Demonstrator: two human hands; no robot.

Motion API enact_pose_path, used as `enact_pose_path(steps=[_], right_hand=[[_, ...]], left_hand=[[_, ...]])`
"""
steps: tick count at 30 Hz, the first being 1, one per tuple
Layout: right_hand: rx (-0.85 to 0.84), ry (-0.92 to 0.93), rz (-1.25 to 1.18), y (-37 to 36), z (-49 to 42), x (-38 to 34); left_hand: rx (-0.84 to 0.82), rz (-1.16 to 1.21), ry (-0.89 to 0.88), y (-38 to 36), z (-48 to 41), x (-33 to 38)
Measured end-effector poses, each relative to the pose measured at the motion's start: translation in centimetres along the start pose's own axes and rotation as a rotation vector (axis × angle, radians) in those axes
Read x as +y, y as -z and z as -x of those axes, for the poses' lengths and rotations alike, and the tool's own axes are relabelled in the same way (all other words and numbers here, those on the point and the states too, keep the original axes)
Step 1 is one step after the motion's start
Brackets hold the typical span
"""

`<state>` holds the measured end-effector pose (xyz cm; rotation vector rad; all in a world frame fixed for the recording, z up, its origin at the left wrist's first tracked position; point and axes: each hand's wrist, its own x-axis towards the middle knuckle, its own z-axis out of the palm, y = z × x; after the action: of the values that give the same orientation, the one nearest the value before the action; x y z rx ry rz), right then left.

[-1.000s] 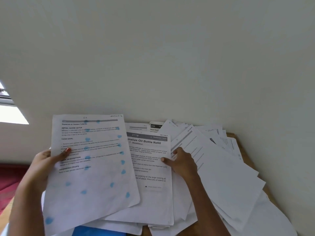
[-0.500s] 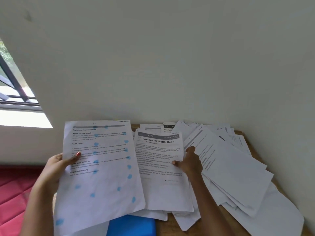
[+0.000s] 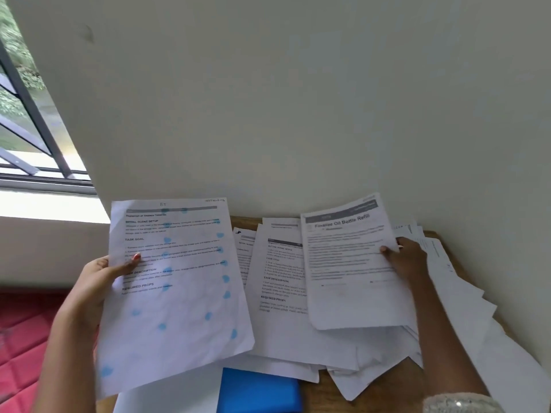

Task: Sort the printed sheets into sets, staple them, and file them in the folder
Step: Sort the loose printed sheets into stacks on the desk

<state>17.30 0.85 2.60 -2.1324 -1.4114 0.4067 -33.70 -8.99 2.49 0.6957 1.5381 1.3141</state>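
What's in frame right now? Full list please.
blue-spotted sheet: 1, white with blue spots, held at left
Oil Bottle Refill sheet: 1, white, held at right
loose sheets: many, white, piled on table
folder: 1, blue, near edge, partly under sheets
table: 1, brown wood, under pile
window: 1, dark frame, far left
quilted surface: 1, red, lower left
left hand: grips blue-spotted sheet
right hand: pinches Oil Bottle Refill sheet

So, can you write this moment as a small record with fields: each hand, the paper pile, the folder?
left hand: grips the blue-spotted sheet by its left edge, thumb on the front
right hand: grips the Finalize Oil Bottle Refill sheet at its right edge
pile: loose printed sheets overlapping on the wooden table
folder: blue folder at the near edge, partly under sheets
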Motion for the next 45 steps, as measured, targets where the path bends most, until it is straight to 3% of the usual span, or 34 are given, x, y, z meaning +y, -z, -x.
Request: enact_pose_path(steps=[10,14,16,18,20,22,30,41,45], right_hand=[[0.009,-0.144,0.174,-0.2,-2.7,4.7],[0.2,0.016,0.475,-2.1,-0.6,0.5],[0.064,0.164,0.334,-3.8,2.0,-3.2],[-0.197,0.249,0.144,-6.3,5.5,-6.7],[-0.392,0.292,0.148,-9.1,8.4,-9.8],[-0.469,0.301,0.255,-12.0,10.1,-12.1],[-0.551,0.267,0.435,-16.8,12.3,-14.5],[-0.594,0.094,0.333,-11.4,8.6,-11.0],[-0.494,0.187,0.215,-10.1,8.9,-11.4]], left_hand=[[-0.022,0.01,0.019,-1.3,-2.6,-0.1],[-0.058,0.013,0.045,-3.2,-3.8,-0.5],[-0.081,0.014,0.065,-3.9,-4.2,-0.8],[-0.085,0.002,0.079,-4.1,-4.5,-1.1],[-0.068,-0.013,0.079,-4.0,-4.7,-1.2],[-0.057,-0.041,0.076,-3.5,-4.7,-1.2],[0.042,-0.07,0.055,0.1,-4.5,-0.2],[0.0,-0.017,0.107,0.3,-4.8,-0.4],[-0.029,-0.033,0.122,-0.3,-5.2,-0.6]])
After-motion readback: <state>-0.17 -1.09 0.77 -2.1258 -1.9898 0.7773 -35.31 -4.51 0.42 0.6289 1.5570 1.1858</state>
